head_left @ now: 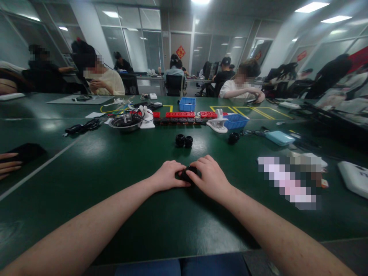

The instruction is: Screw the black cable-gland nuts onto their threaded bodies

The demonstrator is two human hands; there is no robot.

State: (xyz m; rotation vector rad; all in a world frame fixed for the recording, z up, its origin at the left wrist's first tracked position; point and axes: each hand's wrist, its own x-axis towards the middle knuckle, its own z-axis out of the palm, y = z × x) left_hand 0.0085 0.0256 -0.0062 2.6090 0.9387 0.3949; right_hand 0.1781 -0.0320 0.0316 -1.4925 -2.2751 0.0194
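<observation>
My left hand (168, 176) and my right hand (209, 177) meet on the green table (120, 199), fingers curled around a small black round part (188, 173) held between them. Most of that part is hidden by my fingers. Two more black round parts (184, 141) stand side by side a little beyond my hands. Another single black round part (233, 138) sits to the right of them.
A metal bowl (125, 122) with cables, red and black blocks (181, 117), two blue bins (235, 121), a white clamp (217, 123) and a light blue case (280, 137) lie farther back. Another person's fingers (8, 164) rest at the left edge. Several people sit behind.
</observation>
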